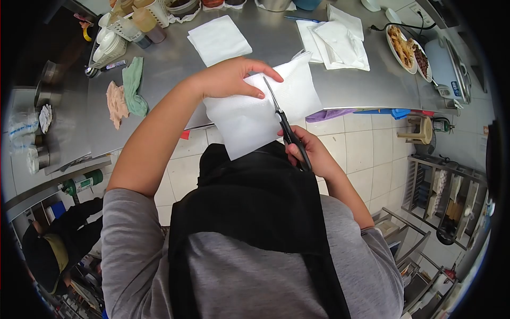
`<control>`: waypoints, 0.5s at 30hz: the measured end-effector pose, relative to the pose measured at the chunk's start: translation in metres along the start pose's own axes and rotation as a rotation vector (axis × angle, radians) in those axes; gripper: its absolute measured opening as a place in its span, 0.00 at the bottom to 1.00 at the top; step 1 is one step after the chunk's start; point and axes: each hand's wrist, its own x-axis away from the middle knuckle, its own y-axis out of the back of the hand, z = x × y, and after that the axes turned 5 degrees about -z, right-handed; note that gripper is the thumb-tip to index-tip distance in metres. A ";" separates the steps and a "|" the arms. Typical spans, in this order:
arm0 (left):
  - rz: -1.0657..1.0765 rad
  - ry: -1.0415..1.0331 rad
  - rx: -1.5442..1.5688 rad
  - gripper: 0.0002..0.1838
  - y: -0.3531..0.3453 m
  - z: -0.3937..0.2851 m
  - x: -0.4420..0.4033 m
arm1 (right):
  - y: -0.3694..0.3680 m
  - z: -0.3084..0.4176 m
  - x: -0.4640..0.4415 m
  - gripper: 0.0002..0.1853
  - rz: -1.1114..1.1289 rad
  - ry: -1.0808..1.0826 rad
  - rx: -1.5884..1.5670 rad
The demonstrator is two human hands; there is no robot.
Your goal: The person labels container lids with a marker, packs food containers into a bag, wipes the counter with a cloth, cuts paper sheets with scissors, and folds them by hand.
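Note:
White paper towels (247, 125) hang over the front edge of the steel counter, close to my black apron. My left hand (226, 78) grips them from the far side; its thumb and index finger lie on top, spread apart, and the other fingers are hidden. A pair of scissors (286, 125) with black handles is held in my right hand (314, 153). Their blades point away from me, resting over the paper between my left thumb and index finger. Whether the blades are parted is hard to see.
On the steel counter (175, 69) lie a folded paper stack (219, 40) and more white sheets (340, 45). Green cloth (135, 87) and pink cloth (116, 103) are at left, near bottles (149, 25). Food plates (401, 50) stand at right. Another person (58, 244) is at lower left.

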 end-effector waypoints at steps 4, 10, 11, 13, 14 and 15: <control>0.015 -0.036 -0.013 0.24 -0.005 -0.001 -0.001 | -0.001 0.001 -0.001 0.19 -0.014 0.010 -0.016; 0.031 0.039 0.034 0.26 -0.003 -0.004 -0.001 | 0.000 0.004 0.000 0.20 -0.024 -0.046 0.034; 0.012 0.037 0.016 0.27 -0.003 -0.002 0.000 | 0.003 0.005 0.002 0.20 -0.008 -0.067 0.049; -0.009 0.038 -0.003 0.27 0.002 0.001 0.003 | 0.020 0.011 0.012 0.21 0.026 -0.070 0.141; -0.007 0.053 0.017 0.28 0.009 0.004 0.005 | 0.032 0.013 0.018 0.22 0.059 -0.074 0.234; -0.007 0.068 0.036 0.29 0.015 0.007 0.007 | 0.047 0.009 0.024 0.23 0.036 -0.086 0.244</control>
